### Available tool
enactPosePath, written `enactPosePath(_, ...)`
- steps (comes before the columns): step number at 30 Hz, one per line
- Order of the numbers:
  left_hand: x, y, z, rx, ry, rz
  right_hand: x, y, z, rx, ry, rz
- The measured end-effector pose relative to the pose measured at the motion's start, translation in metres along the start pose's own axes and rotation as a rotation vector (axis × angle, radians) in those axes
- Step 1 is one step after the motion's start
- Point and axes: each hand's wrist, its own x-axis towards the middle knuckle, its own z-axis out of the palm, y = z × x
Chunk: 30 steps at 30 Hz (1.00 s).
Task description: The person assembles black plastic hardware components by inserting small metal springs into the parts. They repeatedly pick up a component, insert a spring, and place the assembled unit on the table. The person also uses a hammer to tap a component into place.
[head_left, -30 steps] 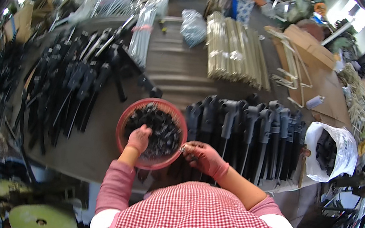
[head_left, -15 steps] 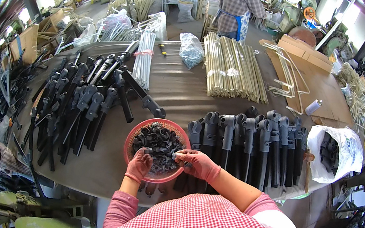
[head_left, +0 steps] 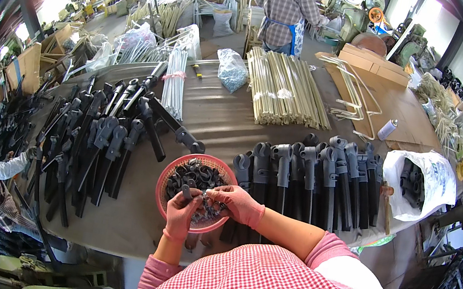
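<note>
Both my hands, in pinkish-red gloves, meet over a round red plastic basket (head_left: 161, 194). The basket holds many curved black plastic clips (head_left: 198, 172) and, nearer me, small shiny pieces. My left hand (head_left: 179, 216) is closed on a black plastic clip (head_left: 187, 192), which sticks up from its fingertips. Just right of it, my right hand (head_left: 241, 205) pinches something small against the clip; its kind is too small to make out.
Rows of black tubes with grey plastic joints lie at right (head_left: 334, 167) and left (head_left: 102, 136). Beyond are bundled metal rods (head_left: 285, 92), a bag of small parts (head_left: 231, 72) and a spray can (head_left: 387, 129). People work at the far side and at left.
My hands have come together over the basket, the right moving left toward the clip in my left hand. The view has shifted slightly.
</note>
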Motion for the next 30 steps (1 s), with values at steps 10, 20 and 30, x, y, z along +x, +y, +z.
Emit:
enactPosePath(10,0.002,-0.005,-0.003,0.197,-0.019,0.031,0.002,-0.003,-0.011,-0.256,-0.072,-0.008)
enactPosePath(20,0.003,-0.011,0.001,0.18,-0.053,0.139,-0.015,-0.027,-0.009,-0.158,-0.074,0.112)
enactPosePath(30,0.003,-0.007,0.006,-0.018,0.075,0.097,0.01,-0.022,0.005,-1.062,0.14,-0.629)
